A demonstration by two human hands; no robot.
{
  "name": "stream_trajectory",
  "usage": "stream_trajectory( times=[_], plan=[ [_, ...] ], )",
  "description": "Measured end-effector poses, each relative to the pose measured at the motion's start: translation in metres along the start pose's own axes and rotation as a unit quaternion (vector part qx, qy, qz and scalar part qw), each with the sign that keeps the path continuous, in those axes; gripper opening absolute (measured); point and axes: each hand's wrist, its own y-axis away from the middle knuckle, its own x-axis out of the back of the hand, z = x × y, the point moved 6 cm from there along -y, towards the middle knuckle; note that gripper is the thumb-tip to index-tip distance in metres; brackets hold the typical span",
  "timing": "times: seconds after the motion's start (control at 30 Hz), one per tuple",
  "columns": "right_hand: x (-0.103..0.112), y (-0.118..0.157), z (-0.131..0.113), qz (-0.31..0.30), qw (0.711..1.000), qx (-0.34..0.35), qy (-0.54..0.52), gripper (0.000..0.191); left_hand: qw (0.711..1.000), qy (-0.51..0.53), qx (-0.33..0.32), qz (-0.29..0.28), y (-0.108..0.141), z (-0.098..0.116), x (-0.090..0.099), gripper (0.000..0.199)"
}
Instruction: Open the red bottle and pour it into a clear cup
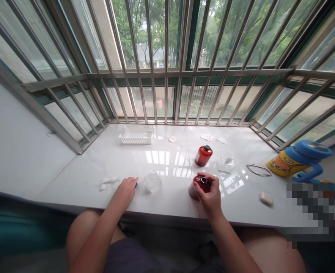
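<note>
My right hand (209,191) is wrapped around a red translucent bottle (194,192), which stands upright on the white sill. Its round neck (203,180) is uncapped and shows between thumb and fingers. My left hand (126,192) rests low over the sill with its fingers closed; a small black cap (136,185) peeks out at the fingertips, mostly hidden. Just right of that hand sits a clear plastic piece (153,182). Behind the held bottle stands a second red bottle (203,156) with a black cap on.
A white basket (136,136) stands at the back left. Crumpled tissue (109,184) lies left of my left hand. To the right are a clear plastic container (226,164), a thin cord loop (258,170), a small pale block (266,198) and a blue-yellow flask (295,159). Metal bars (167,74) line the window.
</note>
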Motion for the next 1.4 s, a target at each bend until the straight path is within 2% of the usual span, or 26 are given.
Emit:
stream_trajectory(
  times=[0.17, 0.37, 0.47, 0.63, 0.73, 0.87, 1.03, 1.1, 1.17, 1.23, 1.4],
  plan=[
    [-0.001, 0.001, 0.0, 0.0, 1.0, -0.005, -0.012, 0.041, 0.998, 0.052, -0.017, 0.007, 0.006, 0.01, 0.006, 0.029],
    [-0.001, 0.001, -0.002, -0.001, 1.0, 0.0, -0.009, 0.039, 0.994, 0.102, 0.028, -0.01, 0.016, 0.015, 0.017, 0.013],
    [-0.002, 0.001, -0.001, 0.003, 1.0, -0.004, -0.009, 0.04, 0.994, 0.105, 0.041, 0.016, 0.017, 0.019, 0.024, 0.022],
    [-0.014, -0.002, 0.006, 0.006, 1.0, -0.018, -0.011, 0.042, 0.985, 0.122, 0.064, 0.101, 0.005, 0.037, 0.031, 0.068],
    [-0.028, -0.007, 0.008, -0.01, 0.999, -0.019, -0.029, 0.042, 0.983, 0.14, 0.056, 0.108, -0.01, 0.054, 0.026, 0.079],
    [-0.038, -0.011, 0.01, -0.022, 0.999, -0.019, -0.04, 0.042, 0.978, 0.168, 0.066, 0.1, -0.026, 0.066, 0.021, 0.083],
    [-0.038, -0.013, 0.01, -0.029, 0.999, -0.018, -0.039, 0.042, 0.961, 0.231, 0.147, 0.047, -0.031, 0.066, 0.015, 0.061],
    [-0.037, -0.015, 0.009, -0.047, 0.998, -0.016, -0.034, 0.045, 0.95, 0.253, 0.176, 0.036, -0.03, 0.067, 0.018, 0.061],
    [-0.034, -0.015, 0.004, -0.071, 0.997, -0.003, -0.016, 0.053, 0.94, 0.274, 0.199, 0.031, -0.028, 0.072, 0.024, 0.067],
    [-0.027, -0.012, -0.006, -0.07, 0.997, 0.03, 0.021, 0.061, 0.934, 0.292, 0.203, 0.034, -0.026, 0.083, 0.036, 0.072],
    [0.001, 0.021, -0.057, 0.035, 0.98, 0.15, 0.125, 0.05, 0.931, 0.323, 0.157, 0.068, -0.024, 0.128, 0.077, 0.069]
  ],
)
